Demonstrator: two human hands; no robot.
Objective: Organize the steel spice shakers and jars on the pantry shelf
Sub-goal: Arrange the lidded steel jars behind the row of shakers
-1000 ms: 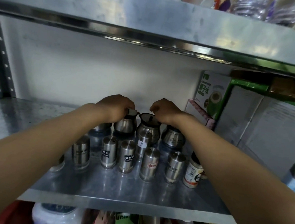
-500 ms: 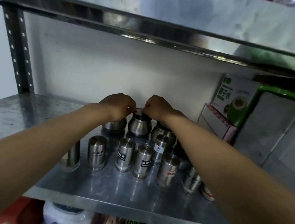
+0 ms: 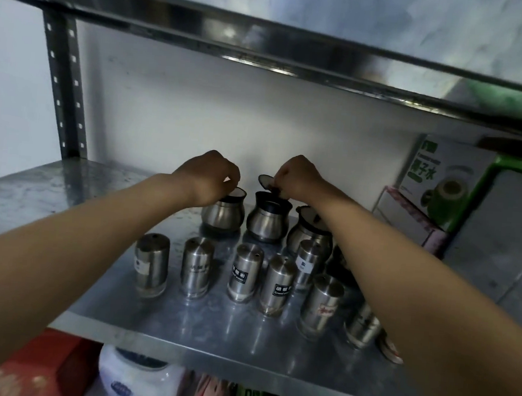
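Note:
Three round-bellied steel jars stand at the back of the steel shelf (image 3: 64, 199): a left jar (image 3: 222, 214), a middle jar (image 3: 267, 221) and a right jar (image 3: 305, 233) partly behind my right forearm. My left hand (image 3: 206, 179) pinches the rim or lid of the left jar. My right hand (image 3: 299, 179) holds the middle jar's dark flip lid (image 3: 266, 182) tilted up. In front stand several steel shakers with labels, among them the leftmost shaker (image 3: 150, 264) and one at the centre (image 3: 244, 272).
A green-and-white carton (image 3: 435, 178) and a pink-edged box (image 3: 406, 217) sit at the right against grey boxes. A perforated upright post (image 3: 62, 85) stands at the back left. An upper shelf edge (image 3: 267, 43) hangs overhead. Packages fill the level below (image 3: 136, 379).
The view has shifted, so the jars sit further right in frame. My hands moved apart, and my right hand has lifted the middle jar's lid open.

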